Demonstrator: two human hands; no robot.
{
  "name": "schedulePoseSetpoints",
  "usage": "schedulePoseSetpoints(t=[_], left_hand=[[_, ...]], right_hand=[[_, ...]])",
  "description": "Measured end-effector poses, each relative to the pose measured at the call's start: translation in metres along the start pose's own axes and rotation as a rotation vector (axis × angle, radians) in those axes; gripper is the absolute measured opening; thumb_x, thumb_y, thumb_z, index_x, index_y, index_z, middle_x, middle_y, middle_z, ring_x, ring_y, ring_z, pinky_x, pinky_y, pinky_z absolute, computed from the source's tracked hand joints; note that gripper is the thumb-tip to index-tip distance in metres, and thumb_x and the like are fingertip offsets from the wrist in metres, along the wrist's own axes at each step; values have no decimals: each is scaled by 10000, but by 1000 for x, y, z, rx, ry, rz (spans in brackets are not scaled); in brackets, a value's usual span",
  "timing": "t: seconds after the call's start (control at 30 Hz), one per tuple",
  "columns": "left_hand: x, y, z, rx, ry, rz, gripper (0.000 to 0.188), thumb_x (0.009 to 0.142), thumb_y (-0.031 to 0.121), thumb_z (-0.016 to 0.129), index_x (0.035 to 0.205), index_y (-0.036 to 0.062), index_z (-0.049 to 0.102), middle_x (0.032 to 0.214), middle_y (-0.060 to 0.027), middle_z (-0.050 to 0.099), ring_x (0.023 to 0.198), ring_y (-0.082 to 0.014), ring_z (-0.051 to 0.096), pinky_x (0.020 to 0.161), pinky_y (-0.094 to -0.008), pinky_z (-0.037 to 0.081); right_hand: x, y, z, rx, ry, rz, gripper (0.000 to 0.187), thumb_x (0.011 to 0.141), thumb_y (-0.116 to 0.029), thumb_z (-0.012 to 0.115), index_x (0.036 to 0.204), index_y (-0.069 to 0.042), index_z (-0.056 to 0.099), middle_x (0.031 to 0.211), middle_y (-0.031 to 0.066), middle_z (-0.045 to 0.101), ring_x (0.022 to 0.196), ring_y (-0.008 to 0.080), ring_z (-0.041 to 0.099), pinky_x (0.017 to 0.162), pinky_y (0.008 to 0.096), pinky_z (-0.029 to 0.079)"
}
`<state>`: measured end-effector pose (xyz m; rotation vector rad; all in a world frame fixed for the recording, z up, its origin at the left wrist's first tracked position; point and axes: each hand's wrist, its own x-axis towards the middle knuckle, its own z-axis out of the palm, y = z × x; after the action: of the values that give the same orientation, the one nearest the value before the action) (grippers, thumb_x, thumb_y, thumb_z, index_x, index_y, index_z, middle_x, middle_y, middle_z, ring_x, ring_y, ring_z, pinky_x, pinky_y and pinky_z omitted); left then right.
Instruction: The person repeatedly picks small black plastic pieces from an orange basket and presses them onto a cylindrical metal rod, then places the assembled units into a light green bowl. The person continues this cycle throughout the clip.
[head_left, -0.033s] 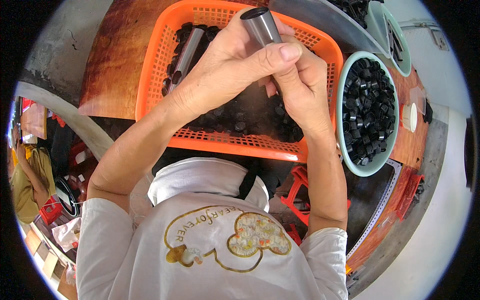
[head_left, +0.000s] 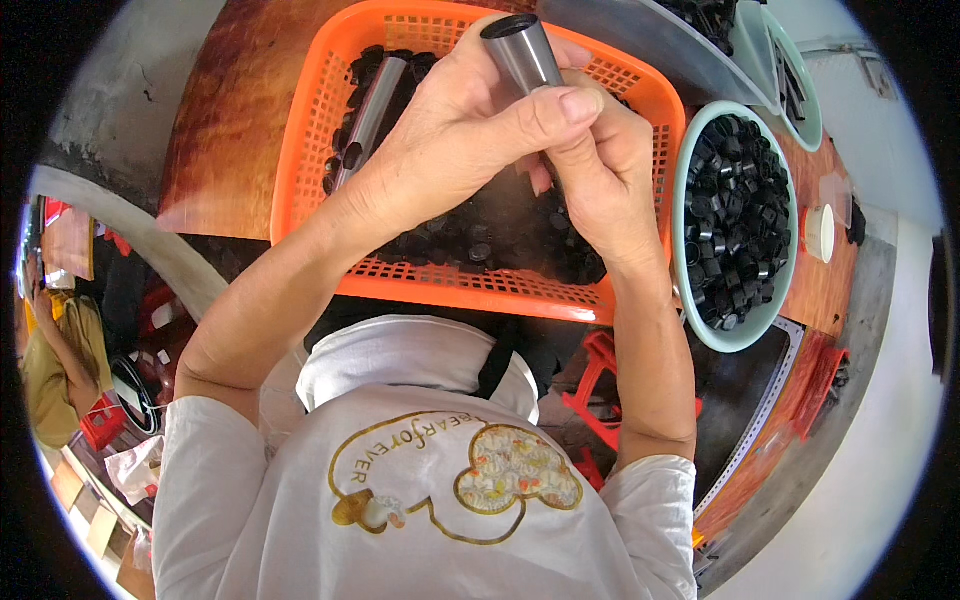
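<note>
Above the orange basket, my two hands close together around a shiny dark grey tube (head_left: 525, 55). Its round upper end, black inside, points up and slightly left; its lower part is covered by my fingers. My left hand (head_left: 465, 135) wraps the tube from the left, its thumb lying across the front toward the right hand. Pressed against it, my right hand (head_left: 610, 175) grips lower down from the right, its fingertips partly hidden. Inside the orange basket (head_left: 475, 290), another grey tube (head_left: 375, 115) leans at the left on many small black caps (head_left: 480, 245).
Right of the basket stands a pale green basin (head_left: 685, 240) heaped with black caps (head_left: 735, 220). Beyond are a grey plastic bin (head_left: 660, 40) and another green basin (head_left: 805, 100). A paper cup (head_left: 820, 233) lies by the table's right edge. Another person's arm (head_left: 60, 345) shows far left.
</note>
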<state>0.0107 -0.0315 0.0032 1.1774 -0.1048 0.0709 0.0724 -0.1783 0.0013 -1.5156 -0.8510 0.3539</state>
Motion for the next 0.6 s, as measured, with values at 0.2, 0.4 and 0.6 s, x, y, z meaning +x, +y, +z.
schedulePoseSetpoints(t=[0.2,0.4,0.6], left_hand=[[-3,-15,-5,46,-12,147,375,976,163,640,1292,27,490,1303,-118,551,1121,-156,567,965,-344,471],[4,-7,-13,128,-102,246,309,946,141,668,1188,30,512,1342,-158,548,1158,-171,558,994,-364,454],[5,-6,-17,273,-70,322,344,897,176,724,1146,51,523,1317,-198,569,1253,-245,516,1125,-460,313]], right_hand=[[-2,0,3,10,2,-71,409,1018,-384,574,1004,21,629,700,48,618,634,112,590,571,269,478],[-1,-4,3,4,-37,-41,474,1028,-425,533,1111,36,600,822,97,649,755,183,640,676,315,514],[-1,-6,2,50,-101,-41,547,1034,-460,501,1234,47,550,942,136,653,857,241,654,761,353,524]])
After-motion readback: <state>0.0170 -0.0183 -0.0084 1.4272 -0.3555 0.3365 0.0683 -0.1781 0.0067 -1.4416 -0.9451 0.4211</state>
